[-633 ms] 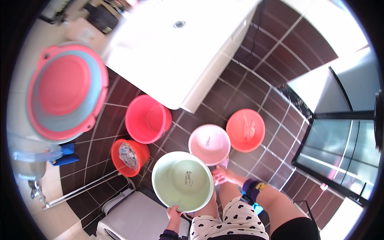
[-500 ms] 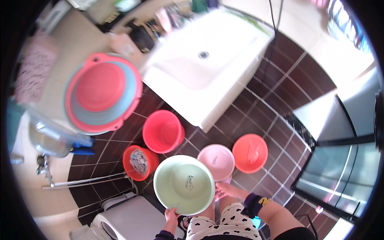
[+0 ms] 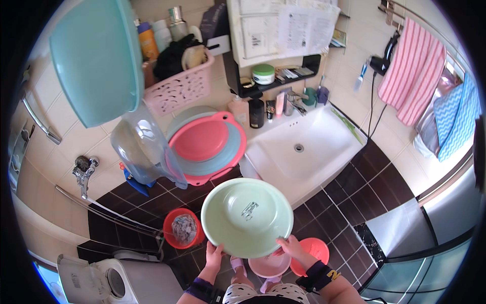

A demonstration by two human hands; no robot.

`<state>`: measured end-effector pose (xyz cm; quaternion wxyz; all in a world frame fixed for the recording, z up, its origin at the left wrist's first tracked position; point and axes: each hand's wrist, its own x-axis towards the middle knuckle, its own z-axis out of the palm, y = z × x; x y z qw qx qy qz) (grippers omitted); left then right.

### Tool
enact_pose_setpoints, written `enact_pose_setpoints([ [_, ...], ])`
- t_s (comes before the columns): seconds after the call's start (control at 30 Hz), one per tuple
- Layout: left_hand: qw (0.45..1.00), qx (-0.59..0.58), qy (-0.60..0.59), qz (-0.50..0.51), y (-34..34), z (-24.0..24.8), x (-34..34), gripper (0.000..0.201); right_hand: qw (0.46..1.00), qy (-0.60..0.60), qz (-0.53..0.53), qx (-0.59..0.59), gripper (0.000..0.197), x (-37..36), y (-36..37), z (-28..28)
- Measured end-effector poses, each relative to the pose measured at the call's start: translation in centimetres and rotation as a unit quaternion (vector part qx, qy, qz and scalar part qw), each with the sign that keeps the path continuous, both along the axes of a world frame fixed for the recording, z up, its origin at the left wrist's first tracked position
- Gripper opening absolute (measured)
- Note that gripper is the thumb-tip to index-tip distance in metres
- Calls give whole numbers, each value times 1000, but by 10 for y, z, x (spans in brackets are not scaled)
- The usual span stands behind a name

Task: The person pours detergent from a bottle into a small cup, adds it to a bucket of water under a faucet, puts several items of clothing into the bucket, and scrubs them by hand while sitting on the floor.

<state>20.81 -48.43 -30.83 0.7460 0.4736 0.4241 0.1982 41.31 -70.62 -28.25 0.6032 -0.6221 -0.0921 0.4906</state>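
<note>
A large pale green basin (image 3: 238, 228) is held out in front of me, tilted so that its inside faces up. My left hand (image 3: 213, 253) grips its near left rim, and my right hand (image 3: 289, 247) grips the near right rim. Nothing lies in the basin apart from dark printing on its bottom. Below it, partly covered, a pink basin (image 3: 268, 267) stands on the floor, with an orange-red basin (image 3: 315, 251) to its right. To the left is a red bucket (image 3: 168, 228) with crumpled grey-white cloth inside.
A white sink (image 3: 324, 137) stands ahead on the right. Stacked pink and blue-grey basins (image 3: 242, 142) lean by the wall, beside a clear plastic basin (image 3: 144, 147) and a hanging teal basin (image 3: 96, 61). A whitish lidded appliance (image 3: 147, 281) stands at lower left. A striped towel (image 3: 412, 71) hangs right.
The view has swung up toward the wall and shelves. The green basin has risen nearer the stacked basins and now hides the pink-red bucket. My right hand now clasps its rim.
</note>
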Motion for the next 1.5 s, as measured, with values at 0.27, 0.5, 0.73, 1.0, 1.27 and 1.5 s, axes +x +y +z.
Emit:
enact_pose_setpoints([
  [0.27, 989, 27, -96, -107, 67, 40, 72, 46, 888, -426, -89, -148, 40, 72, 89, 63],
  [0.5, 939, 45, -283, -188, 95, 149, 108, 42, 695, -683, -129, -185, 68, 114, 162, 119],
  [0.73, 941, -18, -309, -134, 123, 176, 116, 32, 708, -677, -124, -157, 67, 116, 216, 120],
  [1.0, 943, -9, -303, -135, 135, 156, 117, 45, 693, -696, -86, -165, 57, 126, 262, 104],
  [1.27, 938, -3, -306, -164, 143, 140, 117, 47, 706, -682, -53, -187, 61, 146, 301, 104],
  [1.5, 935, -39, -303, -178, 143, 133, 113, 63, 733, -639, -37, -229, 75, 143, 320, 127],
])
